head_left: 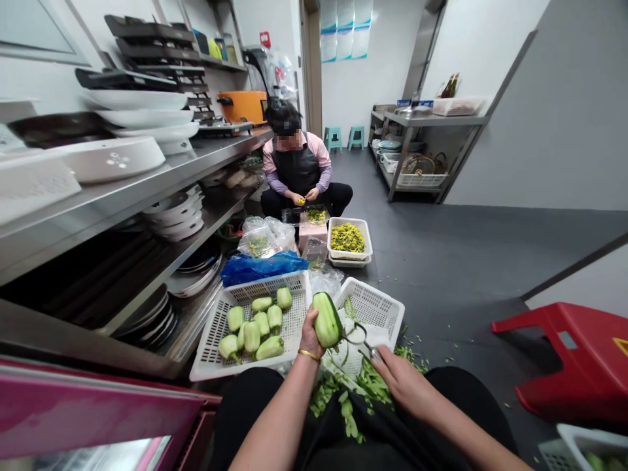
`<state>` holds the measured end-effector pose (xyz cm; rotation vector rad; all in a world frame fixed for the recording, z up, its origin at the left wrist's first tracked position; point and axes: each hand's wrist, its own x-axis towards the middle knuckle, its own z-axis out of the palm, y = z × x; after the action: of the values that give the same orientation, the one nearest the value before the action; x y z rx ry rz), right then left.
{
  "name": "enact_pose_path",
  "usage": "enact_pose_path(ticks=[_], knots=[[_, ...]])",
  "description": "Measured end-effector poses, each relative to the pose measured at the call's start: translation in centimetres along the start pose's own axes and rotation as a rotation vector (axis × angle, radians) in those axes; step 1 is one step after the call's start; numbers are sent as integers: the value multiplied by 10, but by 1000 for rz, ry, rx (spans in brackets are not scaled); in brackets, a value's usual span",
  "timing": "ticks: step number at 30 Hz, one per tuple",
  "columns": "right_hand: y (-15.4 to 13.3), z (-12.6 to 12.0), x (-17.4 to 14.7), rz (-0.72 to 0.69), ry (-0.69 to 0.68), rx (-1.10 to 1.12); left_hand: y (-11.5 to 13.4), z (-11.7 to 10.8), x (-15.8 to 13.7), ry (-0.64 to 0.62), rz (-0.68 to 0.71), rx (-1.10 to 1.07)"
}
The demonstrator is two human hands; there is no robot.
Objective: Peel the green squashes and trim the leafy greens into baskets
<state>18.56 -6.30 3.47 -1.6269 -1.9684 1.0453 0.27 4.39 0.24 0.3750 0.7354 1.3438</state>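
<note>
Metal shelving point(210, 157) runs off the left edge, lower levels too dark to sort out. Co-worker point(297, 163) crouches ahead, lower body partly behind boxes. Red stool point(574, 360) cut off at right. Left basket point(294, 314) holds peeled squash point(252, 336); right basket point(383, 311) has its near end buried under peelings point(375, 379). White crate point(569, 448) cropped in the bottom right corner (something green inside, can't make out what). Left hand point(311, 335) curled round the left side of a partly peeled green squash point(327, 320), other fingers mostly hidden behind it; squash is held up between the baskets. Right hand point(400, 376) closed on the handle of a peeler point(375, 353), fingertips out of sight; peeler head sits right by the squash's lower right, contact unclear.
</note>
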Motion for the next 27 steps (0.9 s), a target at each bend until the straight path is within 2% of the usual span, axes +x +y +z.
enact_pose_path(ticks=[3,6,9,12,15,17,22,25,27], knots=[[-24,-13,34,-28,92,12,-3,2,-7,-93,64,91],[-37,-8,48,-22,143,25,-2,2,-11,-169,130,176],[-28,15,27,-23,106,40,1,-1,-8,-109,182,172],[-3,35,-12,-32,-20,87,5,-5,-1,-15,184,105],[11,34,-32,-23,-78,93,5,-6,4,17,154,25],[5,23,-23,-10,-38,44,2,-5,4,26,122,7],[-40,-10,36,-9,75,-79,-7,-2,-2,-49,146,118],[-53,-9,51,12,93,-124,-8,-5,-2,-92,189,167],[-49,3,44,13,72,-127,-7,-8,0,-70,208,161]])
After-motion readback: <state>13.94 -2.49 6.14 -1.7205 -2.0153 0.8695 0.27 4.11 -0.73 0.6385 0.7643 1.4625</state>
